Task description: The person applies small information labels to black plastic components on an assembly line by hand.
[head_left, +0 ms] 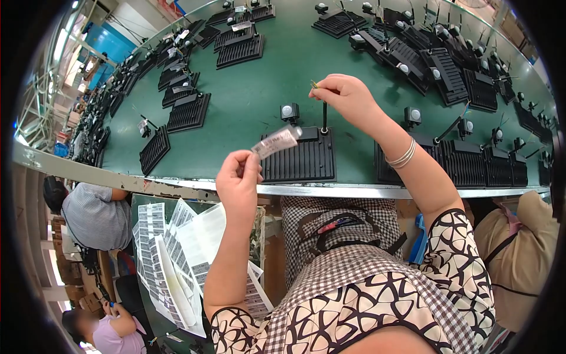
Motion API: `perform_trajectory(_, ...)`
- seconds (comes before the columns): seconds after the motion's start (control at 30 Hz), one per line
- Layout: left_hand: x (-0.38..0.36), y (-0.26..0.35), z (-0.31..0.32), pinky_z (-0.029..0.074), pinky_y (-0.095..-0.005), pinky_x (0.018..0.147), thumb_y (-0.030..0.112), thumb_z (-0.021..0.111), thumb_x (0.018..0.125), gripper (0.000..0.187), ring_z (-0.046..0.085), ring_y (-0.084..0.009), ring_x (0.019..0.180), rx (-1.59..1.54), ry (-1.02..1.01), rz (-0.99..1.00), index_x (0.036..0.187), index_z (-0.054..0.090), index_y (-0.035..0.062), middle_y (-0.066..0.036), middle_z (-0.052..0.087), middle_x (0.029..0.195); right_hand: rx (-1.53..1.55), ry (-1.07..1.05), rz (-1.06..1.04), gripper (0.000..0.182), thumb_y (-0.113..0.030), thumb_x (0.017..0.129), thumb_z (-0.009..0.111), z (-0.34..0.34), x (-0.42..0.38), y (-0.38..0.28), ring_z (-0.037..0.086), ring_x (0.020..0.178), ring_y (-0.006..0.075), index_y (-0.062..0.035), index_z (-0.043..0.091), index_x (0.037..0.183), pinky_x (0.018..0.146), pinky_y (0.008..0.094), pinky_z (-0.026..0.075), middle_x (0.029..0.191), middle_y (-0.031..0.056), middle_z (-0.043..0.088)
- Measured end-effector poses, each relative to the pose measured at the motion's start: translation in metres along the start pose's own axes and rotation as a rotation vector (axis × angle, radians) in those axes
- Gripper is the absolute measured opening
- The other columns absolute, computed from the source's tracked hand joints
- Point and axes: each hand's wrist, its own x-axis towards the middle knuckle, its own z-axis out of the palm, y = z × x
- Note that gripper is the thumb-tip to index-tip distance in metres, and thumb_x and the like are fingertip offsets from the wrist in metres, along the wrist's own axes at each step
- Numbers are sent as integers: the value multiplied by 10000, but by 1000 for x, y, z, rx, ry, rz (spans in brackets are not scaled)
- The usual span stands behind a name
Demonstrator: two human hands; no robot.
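Note:
My left hand (238, 177) pinches one end of a printed sticker label (276, 143) between thumb and fingers. The label slants up over a black finned floodlight (302, 158) lying at the table's front edge. A small sensor head (289, 112) with a white dome stands at that floodlight's far side. From its back rises a short black cable (324, 115). My right hand (346, 99) is closed in a pinch on the coloured wire ends (314, 85) at the cable's top.
More finned floodlights stand at the right (466, 162), in a pile at the back right (436, 65), and along the left (188, 112) of the green table (242, 97). Label sheets (171, 265) lie on a lower surface at my left. Other people sit on both sides.

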Motion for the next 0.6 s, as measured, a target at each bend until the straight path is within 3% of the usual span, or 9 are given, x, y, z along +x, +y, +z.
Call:
perform_trajectory(0.03,6,3,4,415,-181,556,113,614,955,106,521,-48,614,6,15,8,953,612,6,-7,585,749,-176,54,-145,211,-201,939,629,2,0,0,528,615,57,-17,732,948,577,211,455,780,9,659)
perform_trajectory(0.13,34,6,20,412,-182,556,126,619,955,120,516,-42,614,72,115,187,954,614,6,-2,584,748,278,-81,244,188,-179,884,674,7,-3,-12,560,613,75,3,720,896,569,226,473,740,13,651)
perform_trajectory(0.27,57,3,38,405,-187,568,134,629,949,129,500,-38,625,194,131,327,923,624,8,15,572,744,381,-62,281,198,-169,865,701,10,-3,-6,563,600,79,25,711,904,570,229,482,752,26,657)
perform_trajectory(0.6,65,-5,49,392,-199,563,144,627,951,138,472,-40,626,261,134,360,906,626,14,30,549,727,426,-42,313,216,-159,863,711,8,-6,-10,572,605,81,47,704,927,574,229,490,790,51,677)
